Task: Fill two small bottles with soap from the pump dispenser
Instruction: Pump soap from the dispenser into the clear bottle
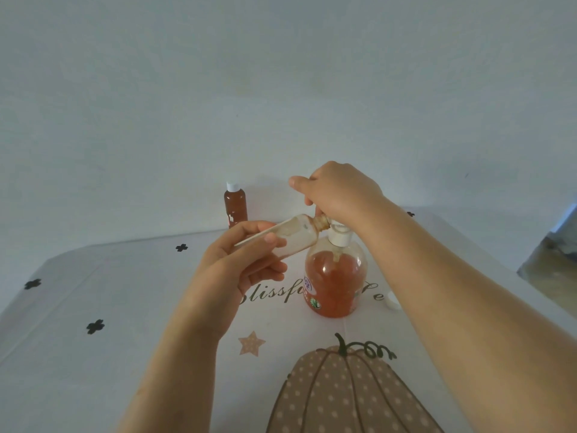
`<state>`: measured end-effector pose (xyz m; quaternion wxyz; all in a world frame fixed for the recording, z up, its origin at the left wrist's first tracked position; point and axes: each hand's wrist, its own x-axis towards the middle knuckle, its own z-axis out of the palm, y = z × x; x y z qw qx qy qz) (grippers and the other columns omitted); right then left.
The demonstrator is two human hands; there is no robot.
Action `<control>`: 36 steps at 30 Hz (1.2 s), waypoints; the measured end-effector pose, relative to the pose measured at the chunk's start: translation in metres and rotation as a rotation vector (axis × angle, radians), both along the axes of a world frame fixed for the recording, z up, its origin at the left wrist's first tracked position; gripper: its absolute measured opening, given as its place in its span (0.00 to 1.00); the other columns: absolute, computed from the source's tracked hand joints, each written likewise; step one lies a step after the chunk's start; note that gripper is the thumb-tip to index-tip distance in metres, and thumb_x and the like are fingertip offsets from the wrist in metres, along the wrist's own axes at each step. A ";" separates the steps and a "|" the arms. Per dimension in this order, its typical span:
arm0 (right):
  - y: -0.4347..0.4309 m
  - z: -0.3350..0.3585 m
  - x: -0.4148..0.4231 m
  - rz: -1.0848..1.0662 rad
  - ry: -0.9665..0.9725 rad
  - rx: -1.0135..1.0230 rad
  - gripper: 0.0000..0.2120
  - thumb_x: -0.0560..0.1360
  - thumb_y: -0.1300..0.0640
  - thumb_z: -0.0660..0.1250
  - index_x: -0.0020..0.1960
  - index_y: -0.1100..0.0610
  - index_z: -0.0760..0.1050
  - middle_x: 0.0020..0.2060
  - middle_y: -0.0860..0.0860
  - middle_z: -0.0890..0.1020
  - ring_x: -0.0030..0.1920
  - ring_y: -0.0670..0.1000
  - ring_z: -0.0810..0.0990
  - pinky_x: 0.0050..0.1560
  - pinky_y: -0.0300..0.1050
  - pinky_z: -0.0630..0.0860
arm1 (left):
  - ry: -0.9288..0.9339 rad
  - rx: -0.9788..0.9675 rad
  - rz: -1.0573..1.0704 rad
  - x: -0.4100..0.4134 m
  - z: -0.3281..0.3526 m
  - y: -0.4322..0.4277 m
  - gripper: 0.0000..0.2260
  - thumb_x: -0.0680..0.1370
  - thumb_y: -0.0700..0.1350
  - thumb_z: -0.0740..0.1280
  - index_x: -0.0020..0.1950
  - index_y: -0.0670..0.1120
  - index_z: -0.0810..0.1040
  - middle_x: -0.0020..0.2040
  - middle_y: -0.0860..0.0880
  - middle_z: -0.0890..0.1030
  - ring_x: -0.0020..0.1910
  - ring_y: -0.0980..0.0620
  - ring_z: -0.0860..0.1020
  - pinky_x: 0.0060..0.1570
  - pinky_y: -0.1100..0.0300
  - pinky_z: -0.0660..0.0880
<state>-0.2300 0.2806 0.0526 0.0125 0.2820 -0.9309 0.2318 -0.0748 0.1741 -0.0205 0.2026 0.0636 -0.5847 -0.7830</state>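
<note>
Head view, single frame.

- A small clear plastic bottle (299,235), uncapped and nearly empty with streaks of residue inside, is gripped in the left hand (243,264). Fingers and thumb are wrapped round its lower body. It is held tilted almost level, above the table, with its open neck against the nozzle of the white pump head (338,236).
- The right hand (340,192) is set on top of the pump head. Its fingers are curled down over it and the thumb is stuck out to the left. How the fingertips sit underneath is hidden.
- The clear round plastic pump dispenser (335,276) stands upright near the table's middle and is roughly two-thirds full of orange soap.
- A second small bottle with a white cap (235,207), filled with orange-brown soap, stands upright at the far edge, well apart from the hands.
- A loose white cap (392,300) lies on the table just right of the dispenser.
- The table is covered by a white tablecloth printed with a pumpkin, a star and black clovers (125,307).
</note>
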 end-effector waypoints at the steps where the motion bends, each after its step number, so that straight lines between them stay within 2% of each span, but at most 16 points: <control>1: 0.000 0.001 0.001 -0.004 0.013 -0.003 0.25 0.81 0.36 0.57 0.50 0.56 0.81 0.43 0.51 0.85 0.45 0.55 0.83 0.46 0.47 0.75 | 0.009 0.000 0.003 0.001 0.001 0.000 0.11 0.70 0.44 0.70 0.50 0.42 0.81 0.45 0.43 0.84 0.36 0.47 0.80 0.37 0.58 0.78; 8: 0.001 0.014 0.004 -0.044 0.097 -0.026 0.22 0.82 0.41 0.57 0.49 0.56 0.80 0.41 0.51 0.85 0.45 0.55 0.83 0.43 0.45 0.73 | 0.065 -0.009 0.016 0.003 0.005 0.006 0.11 0.71 0.43 0.70 0.52 0.41 0.80 0.45 0.42 0.83 0.36 0.47 0.80 0.39 0.57 0.79; 14: 0.000 0.014 0.004 -0.021 0.034 -0.018 0.22 0.82 0.42 0.57 0.50 0.57 0.81 0.42 0.52 0.85 0.46 0.56 0.84 0.48 0.47 0.77 | 0.064 0.029 0.017 0.003 0.004 0.007 0.10 0.71 0.43 0.70 0.50 0.42 0.81 0.45 0.43 0.83 0.34 0.47 0.80 0.37 0.57 0.78; 19: -0.004 0.012 -0.001 -0.012 -0.039 0.036 0.21 0.82 0.43 0.58 0.50 0.58 0.81 0.42 0.52 0.86 0.45 0.55 0.83 0.42 0.46 0.74 | 0.047 0.009 0.010 0.002 0.005 0.007 0.10 0.71 0.43 0.69 0.50 0.41 0.80 0.44 0.43 0.83 0.35 0.48 0.80 0.37 0.58 0.78; 23: -0.007 0.003 -0.010 -0.016 -0.108 0.038 0.19 0.80 0.44 0.60 0.48 0.58 0.82 0.41 0.53 0.86 0.42 0.55 0.83 0.46 0.47 0.76 | 0.015 0.010 0.002 0.001 0.003 0.005 0.10 0.71 0.44 0.70 0.50 0.42 0.81 0.45 0.43 0.83 0.35 0.47 0.80 0.36 0.58 0.78; 27: -0.010 -0.005 -0.013 -0.024 -0.096 0.022 0.19 0.80 0.44 0.60 0.50 0.58 0.81 0.43 0.53 0.85 0.46 0.57 0.83 0.50 0.48 0.77 | -0.021 0.013 0.007 -0.001 0.001 0.000 0.10 0.70 0.44 0.70 0.49 0.42 0.81 0.44 0.43 0.83 0.34 0.47 0.80 0.35 0.58 0.78; 36: -0.005 -0.001 -0.003 -0.046 -0.066 0.021 0.19 0.81 0.44 0.59 0.51 0.57 0.81 0.44 0.52 0.85 0.47 0.56 0.83 0.43 0.46 0.72 | -0.017 -0.006 0.006 0.000 0.000 0.000 0.11 0.70 0.44 0.70 0.50 0.42 0.81 0.45 0.43 0.83 0.35 0.47 0.80 0.36 0.58 0.78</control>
